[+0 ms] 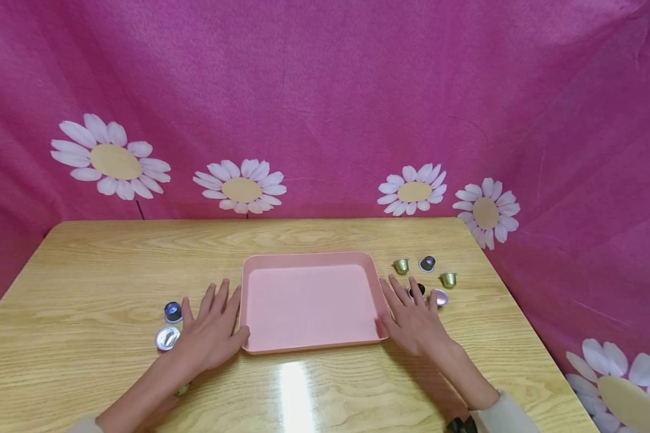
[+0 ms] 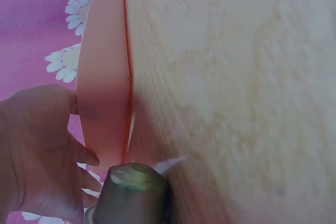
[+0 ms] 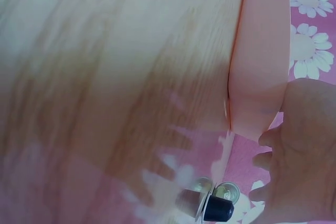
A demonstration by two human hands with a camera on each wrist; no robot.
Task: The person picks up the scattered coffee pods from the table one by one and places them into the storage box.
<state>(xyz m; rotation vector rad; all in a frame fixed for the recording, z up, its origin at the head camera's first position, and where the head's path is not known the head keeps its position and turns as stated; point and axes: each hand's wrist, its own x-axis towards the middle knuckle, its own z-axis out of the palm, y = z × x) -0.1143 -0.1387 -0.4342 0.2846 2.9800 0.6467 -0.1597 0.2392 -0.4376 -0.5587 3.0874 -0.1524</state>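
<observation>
A shallow pink tray [image 1: 314,348] lies on the wooden table between both hands. My left hand [image 1: 211,334] rests at its left side, fingers spread and straight, thumb at the near left corner. On the opposite side, my right hand [image 1: 414,322] mirrors it, thumb against the tray's near right wall. Just left of the left hand are a blue coffee capsule [image 1: 173,311] and an upturned one with a silvery lid [image 1: 167,338]. A gold capsule [image 2: 137,192] shows large in the left wrist view. Beyond the right fingers lie a black capsule [image 1: 418,290] and a lilac capsule [image 1: 440,297].
Farther back on the right stand two gold capsules, one nearer the tray [image 1: 401,266] and one farther right [image 1: 448,279], with a dark capsule [image 1: 427,263] between them. A magenta cloth with daisies [image 1: 325,108] hangs behind the table [image 1: 114,258].
</observation>
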